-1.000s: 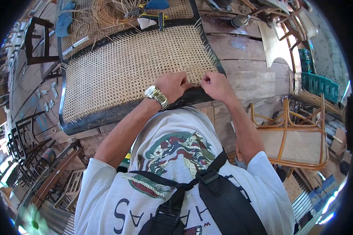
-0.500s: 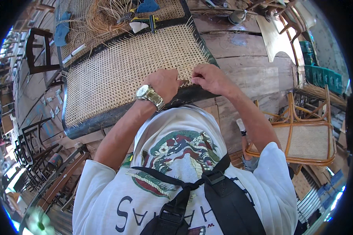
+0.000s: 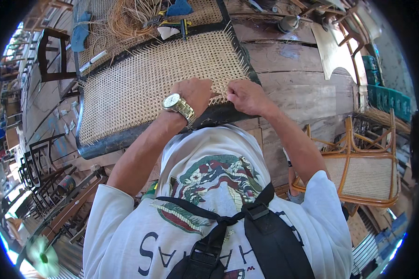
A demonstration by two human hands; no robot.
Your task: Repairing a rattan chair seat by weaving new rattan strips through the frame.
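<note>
Shifted leftward, left hand point(image 3: 193, 94) and right hand point(image 3: 250, 97) curl closed at cane webbing point(image 3: 139, 83).

Head-worn fisheye, facing down, near cane panel point(image 3: 146, 81)

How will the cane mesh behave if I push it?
The mesh probably flexes: it looks thin and open-woven. It shouldn't sag far, with the dark frame bordering it. Its loose ends, jutting at the edges, may snag.

white short-sleeved T-shirt point(image 3: 111, 239) | green-and-maroon print point(image 3: 209, 179) | dark lettering point(image 3: 147, 261) | black buckled straps point(image 3: 279, 244) | gold-toned wristwatch point(image 3: 179, 106), pale dial point(image 3: 171, 101)
</note>
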